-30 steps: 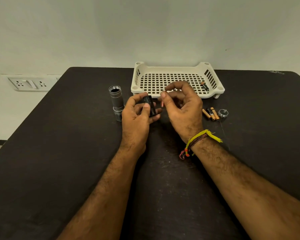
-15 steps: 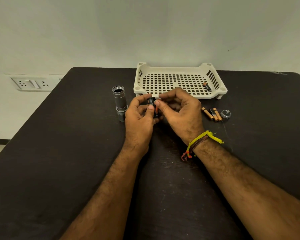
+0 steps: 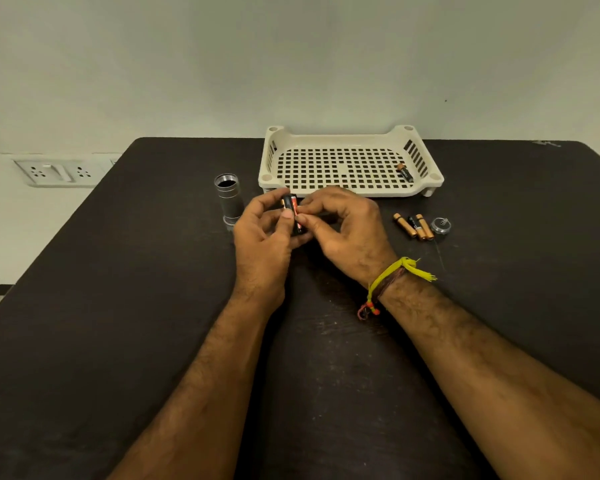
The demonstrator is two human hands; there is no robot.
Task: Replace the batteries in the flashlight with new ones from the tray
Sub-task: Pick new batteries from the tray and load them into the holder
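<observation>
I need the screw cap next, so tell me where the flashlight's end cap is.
In the head view the end cap lies on the table to the right, just right of three loose batteries and in front of the tray's right corner.

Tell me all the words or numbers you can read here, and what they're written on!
None can be read.
Battery in the tray: pale print on its black part, too small to read.
Three batteries on the table: any print is too blurred to make out.
Battery holder gripped by the left hand and right hand: orange and black, no legible words.
Wall socket plate: no lettering shows.
</observation>
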